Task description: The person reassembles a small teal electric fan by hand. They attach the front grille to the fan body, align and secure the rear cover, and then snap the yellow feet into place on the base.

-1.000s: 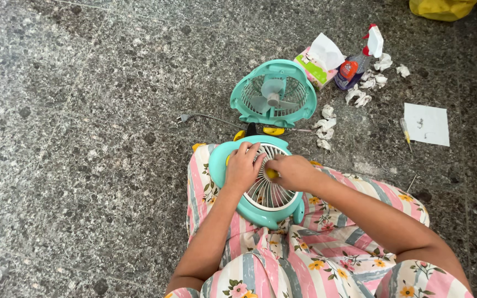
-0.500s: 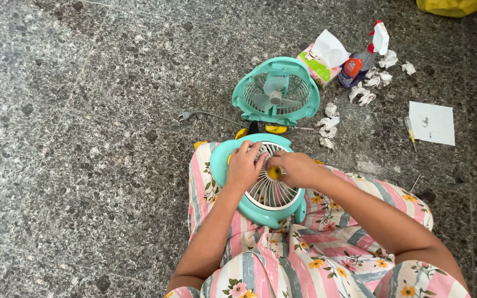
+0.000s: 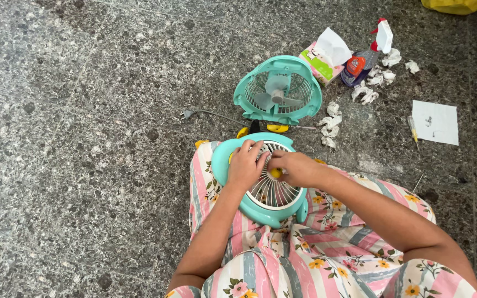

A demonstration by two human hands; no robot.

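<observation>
Closest to the camera is a lap in striped pink, grey and white floral fabric [image 3: 327, 248], and resting on it is a round mint-green plastic fan front cover with a white slatted grille [image 3: 266, 190], lying flat with the grille facing up. Both hands are on it, close together, nearly touching over the middle. The left hand [image 3: 245, 164] lies spread across the upper left part of the grille, fingers draped over the rim side. The right hand [image 3: 298, 168] comes in from the right with its fingertips pinched at the small yellow hub piece [image 3: 274, 173] in the grille's centre; can't really tell how firmly it grips it, the fingers cover most of it.

Just past the cover on the speckled grey stone floor [image 3: 84, 138] stands the rest of the mint-green fan body with its blades and rear guard [image 3: 277, 91], upright on yellow feet, with a grey power cord and plug [image 3: 186, 115] trailing off to the left. Beside it on the right are crumpled white tissue wads [image 3: 328, 124]. Further back sit a tissue box with a white sheet sticking out [image 3: 322, 58] and a spray bottle with a white and red trigger [image 3: 366, 52], more wads around it. Off right lies a white sheet of paper [image 3: 435, 122] with a small screwdriver [image 3: 413, 131] just beside it.
</observation>
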